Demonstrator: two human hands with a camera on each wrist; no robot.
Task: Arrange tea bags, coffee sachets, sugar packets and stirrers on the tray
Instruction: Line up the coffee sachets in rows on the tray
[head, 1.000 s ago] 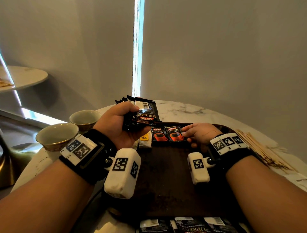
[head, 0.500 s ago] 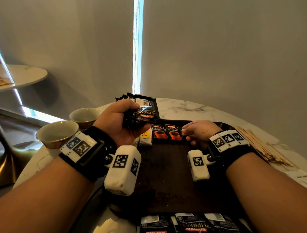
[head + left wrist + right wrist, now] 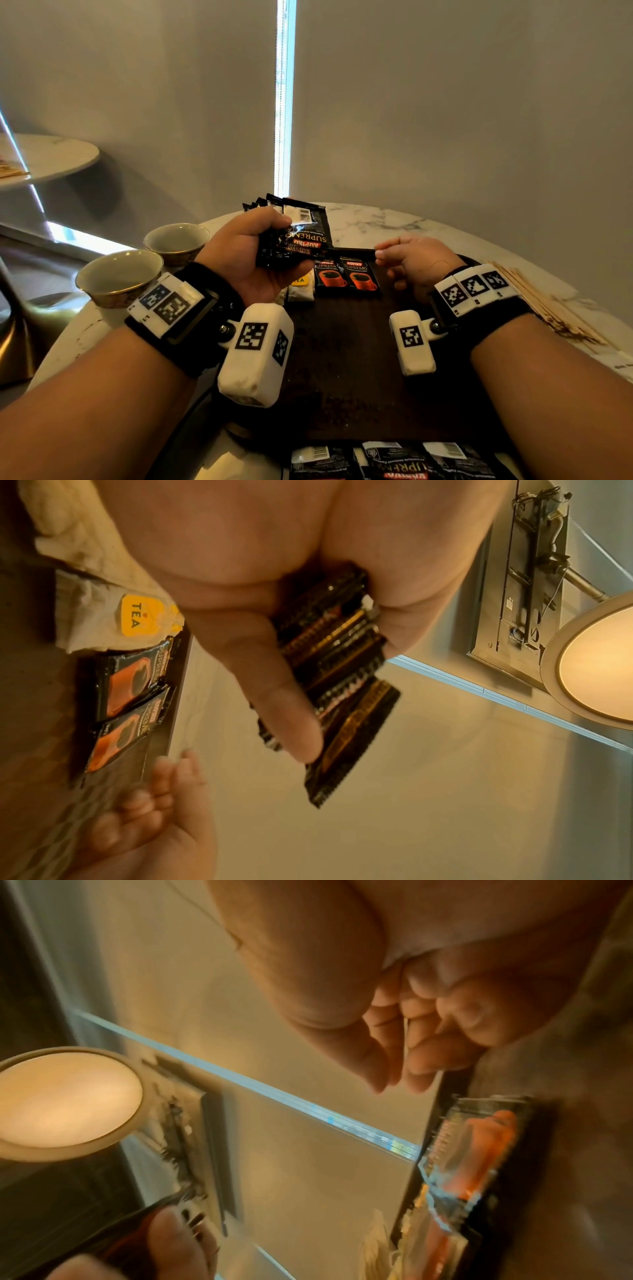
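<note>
Your left hand (image 3: 245,253) is gripping a fanned stack of black coffee sachets (image 3: 298,236), thumb across the front and fingers curled behind, holding it raised above the far left part of the dark tray (image 3: 346,359). In the left wrist view the same stack (image 3: 339,674) is sitting edge-on between your thumb and palm.

Your right hand (image 3: 416,265) is hovering over the far right part of the tray with its fingers loosely curled, thumb and forefinger tips close together near the stack's lower corner. Whether they are pinching a sachet edge, you cannot tell; in the right wrist view the fingertips (image 3: 377,1053) are looking empty.

Two coffee sachets (image 3: 346,279) with orange cups printed on them are lying flat, side by side, at the tray's far edge. Just to their left, tea bags (image 3: 301,289) with a yellow tag are lying partly under your left hand.

More black sachets (image 3: 390,462) are lying on the counter (image 3: 376,219) near you, just off the tray's near edge. A bundle of wooden stirrers (image 3: 534,301) is lying on the counter right of the tray. Two cups (image 3: 118,277) are standing on the counter to the left.
</note>
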